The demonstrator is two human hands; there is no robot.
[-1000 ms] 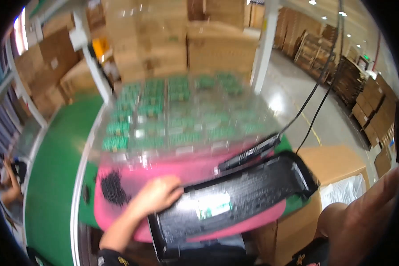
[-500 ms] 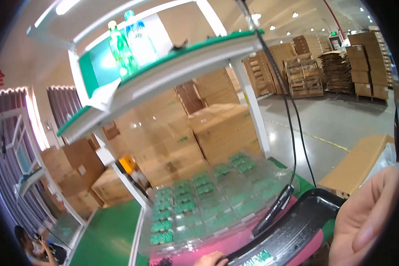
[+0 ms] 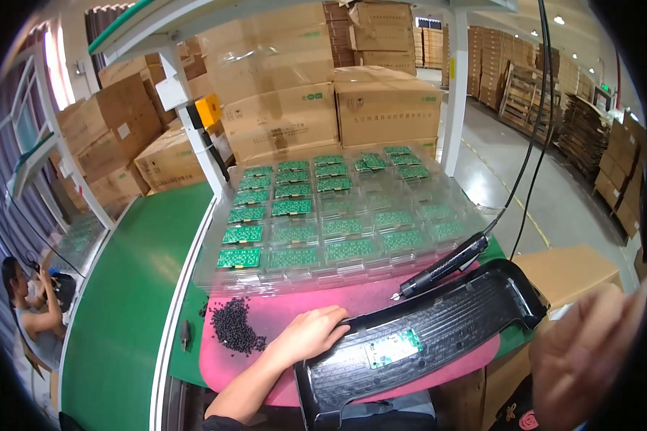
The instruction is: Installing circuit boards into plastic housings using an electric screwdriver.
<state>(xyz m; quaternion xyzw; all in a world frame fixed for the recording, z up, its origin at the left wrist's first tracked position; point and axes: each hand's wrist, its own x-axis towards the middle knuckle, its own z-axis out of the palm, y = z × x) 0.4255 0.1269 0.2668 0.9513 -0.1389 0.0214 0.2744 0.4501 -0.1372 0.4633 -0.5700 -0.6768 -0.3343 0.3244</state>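
Observation:
A long curved black plastic housing (image 3: 449,320) lies at a slant on a pink mat (image 3: 284,298). My left hand (image 3: 313,334) grips its far edge near the left end, fingers bent over the rim. A green circuit board (image 3: 394,349) rests inside the housing. My right hand (image 3: 586,352) is raised past the housing's right end, smeared by motion; whether it holds anything cannot be made out. Beyond the housing lies a black electric screwdriver (image 3: 446,266) on a cord, its bit pointing left. Left of my left hand is a pile of small black screws (image 3: 233,327).
Stacked clear plastic trays (image 3: 295,276) hold several green circuit boards behind the mat. A small dark tool (image 3: 186,335) lies left of the mat. An open cardboard box (image 3: 564,276) stands at right, near a hanging cable (image 3: 528,151). Another person (image 3: 36,309) sits at far left.
The view has swung down toward the bench. My left hand and the housing now show more fully. My right hand is still at the right edge, now blurred.

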